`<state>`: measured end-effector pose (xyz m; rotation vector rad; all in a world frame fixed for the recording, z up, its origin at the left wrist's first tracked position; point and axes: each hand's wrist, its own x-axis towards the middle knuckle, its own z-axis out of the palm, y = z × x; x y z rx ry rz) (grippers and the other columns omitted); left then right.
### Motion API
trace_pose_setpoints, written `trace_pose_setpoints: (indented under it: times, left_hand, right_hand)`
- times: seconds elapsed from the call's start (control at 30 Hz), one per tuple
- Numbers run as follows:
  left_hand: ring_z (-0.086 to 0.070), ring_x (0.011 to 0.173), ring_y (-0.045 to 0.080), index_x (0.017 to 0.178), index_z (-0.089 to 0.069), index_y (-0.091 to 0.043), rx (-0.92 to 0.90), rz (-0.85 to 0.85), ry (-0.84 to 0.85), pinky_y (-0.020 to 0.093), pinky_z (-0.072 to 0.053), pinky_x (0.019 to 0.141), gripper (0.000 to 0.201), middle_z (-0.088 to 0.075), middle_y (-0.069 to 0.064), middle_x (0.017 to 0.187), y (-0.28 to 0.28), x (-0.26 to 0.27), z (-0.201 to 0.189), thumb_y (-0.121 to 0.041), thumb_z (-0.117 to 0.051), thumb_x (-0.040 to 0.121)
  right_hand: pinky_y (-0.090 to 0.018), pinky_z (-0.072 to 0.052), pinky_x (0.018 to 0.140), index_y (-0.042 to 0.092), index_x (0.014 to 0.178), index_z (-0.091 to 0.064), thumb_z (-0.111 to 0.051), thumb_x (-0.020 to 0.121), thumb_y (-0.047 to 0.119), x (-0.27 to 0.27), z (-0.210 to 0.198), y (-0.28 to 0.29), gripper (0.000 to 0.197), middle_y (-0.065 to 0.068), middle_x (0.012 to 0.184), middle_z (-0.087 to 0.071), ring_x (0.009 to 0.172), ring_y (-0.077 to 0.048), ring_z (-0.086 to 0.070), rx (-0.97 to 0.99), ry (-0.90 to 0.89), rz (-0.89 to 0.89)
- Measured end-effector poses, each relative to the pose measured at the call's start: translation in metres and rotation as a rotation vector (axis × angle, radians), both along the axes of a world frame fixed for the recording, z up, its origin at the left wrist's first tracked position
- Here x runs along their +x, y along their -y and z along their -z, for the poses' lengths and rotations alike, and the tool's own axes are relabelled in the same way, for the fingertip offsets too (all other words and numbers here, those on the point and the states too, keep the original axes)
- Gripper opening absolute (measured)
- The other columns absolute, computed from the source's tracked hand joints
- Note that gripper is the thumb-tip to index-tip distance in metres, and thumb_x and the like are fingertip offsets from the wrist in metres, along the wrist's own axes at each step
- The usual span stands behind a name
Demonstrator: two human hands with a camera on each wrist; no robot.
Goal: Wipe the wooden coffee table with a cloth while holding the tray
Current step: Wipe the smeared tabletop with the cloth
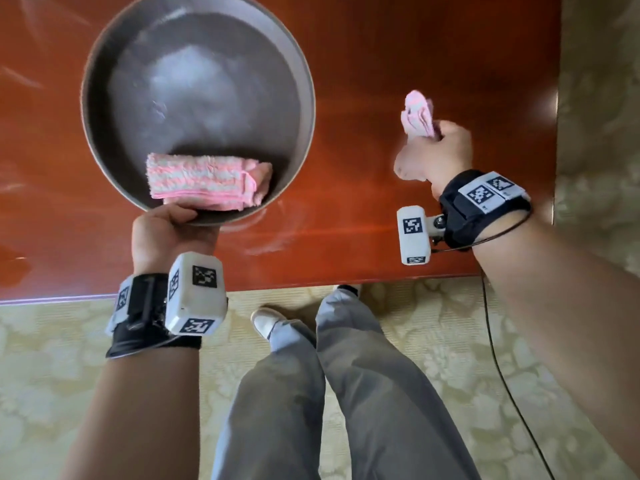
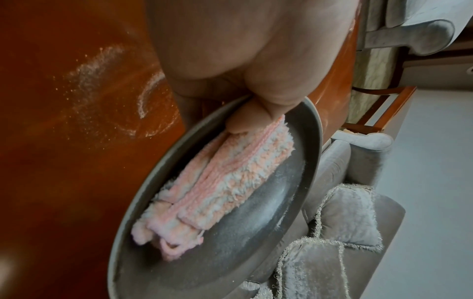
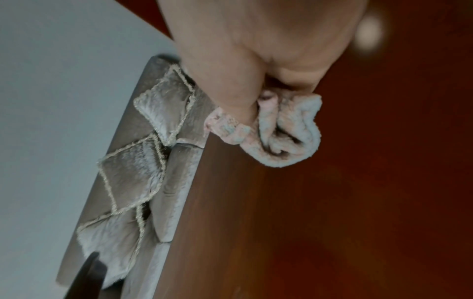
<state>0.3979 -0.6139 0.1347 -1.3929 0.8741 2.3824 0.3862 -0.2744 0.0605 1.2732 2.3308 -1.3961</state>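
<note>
The left hand (image 1: 166, 233) grips the near rim of the round grey tray (image 1: 104, 57) and holds it above the left part of the counter (image 1: 381, 46); a folded pink towel (image 1: 204, 181) lies in it. The right hand (image 1: 446, 150) is closed around a bunched pink cloth (image 1: 417, 114), near the counter's right edge. A pale dusty patch (image 2: 107, 85) lies on the wood near the tray, so I judge the wiping hand must travel left, toward the tray.
</note>
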Motion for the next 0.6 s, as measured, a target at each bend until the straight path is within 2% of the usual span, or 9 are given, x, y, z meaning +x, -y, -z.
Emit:
trace_pose_setpoints:
  times: [0.07,0.17,0.27,0.33,0.4,0.5,0.6]
  left_hand:
    - [-0.063,0.044,0.022,0.043,-0.042,-0.007,0.013,-0.05,-0.011,0.044,-0.05,0.081,0.03,-0.057,0.005,0.049,-0.018,-0.008,0.01,0.011,-0.037,0.02]
    - [-0.066,0.05,0.024,0.046,-0.041,-0.007,0.027,-0.049,-0.029,0.046,-0.05,0.089,0.032,-0.058,0.005,0.052,-0.039,-0.022,0.026,0.011,-0.039,0.02]
    - [-0.063,0.046,0.022,0.044,-0.04,-0.008,0.019,-0.032,-0.034,0.041,-0.051,0.08,0.032,-0.054,0.003,0.05,-0.06,-0.034,0.035,0.011,-0.04,0.019]
    - [-0.063,0.047,0.022,0.043,-0.042,-0.008,0.015,-0.011,-0.046,0.043,-0.051,0.083,0.031,-0.055,0.004,0.051,-0.073,-0.042,0.036,0.011,-0.041,0.019]
    - [-0.065,0.051,0.024,0.044,-0.043,-0.008,0.022,0.008,-0.052,0.045,-0.051,0.088,0.03,-0.058,0.004,0.054,-0.083,-0.048,0.037,0.011,-0.042,0.02]
    - [-0.067,0.056,0.025,0.046,-0.043,-0.009,0.032,0.038,-0.05,0.042,-0.054,0.079,0.031,-0.06,0.005,0.06,-0.096,-0.056,0.039,0.012,-0.043,0.022]
    - [-0.065,0.052,0.023,0.046,-0.042,-0.01,0.031,0.062,-0.046,0.039,-0.054,0.077,0.032,-0.057,0.003,0.056,-0.111,-0.063,0.04,0.012,-0.043,0.023]
  right_hand:
    - [-0.031,-0.06,0.059,0.01,0.097,-0.07,-0.058,0.087,0.001,-0.004,0.017,-0.021,0.018,-0.006,0.095,-0.074,0.068,-0.013,-0.072,0.034,0.003,0.028]
    - [-0.038,-0.062,0.068,0.013,0.1,-0.071,-0.056,0.086,0.004,-0.006,0.036,-0.052,0.022,-0.003,0.1,-0.074,0.08,-0.019,-0.073,0.128,0.003,0.05]
    - [-0.04,-0.061,0.074,0.018,0.101,-0.067,-0.054,0.086,0.008,-0.002,0.048,-0.078,0.022,0.001,0.101,-0.072,0.085,-0.019,-0.071,0.203,0.028,0.051]
    - [-0.037,-0.058,0.082,0.017,0.105,-0.065,-0.052,0.088,0.011,0.0,0.051,-0.089,0.022,0.003,0.102,-0.068,0.087,-0.017,-0.068,0.247,0.068,0.023]
    - [-0.029,-0.051,0.086,0.015,0.112,-0.062,-0.05,0.092,0.013,0.002,0.054,-0.101,0.024,-0.001,0.11,-0.065,0.093,-0.018,-0.062,0.3,0.095,-0.001]
    - [-0.022,-0.04,0.081,0.012,0.123,-0.058,-0.049,0.097,0.014,0.005,0.058,-0.12,0.027,-0.009,0.124,-0.06,0.108,-0.023,-0.06,0.391,0.126,0.014]
    - [-0.02,-0.036,0.079,0.011,0.128,-0.055,-0.049,0.098,0.012,0.011,0.061,-0.138,0.03,-0.009,0.126,-0.056,0.111,-0.024,-0.058,0.442,0.133,0.081]
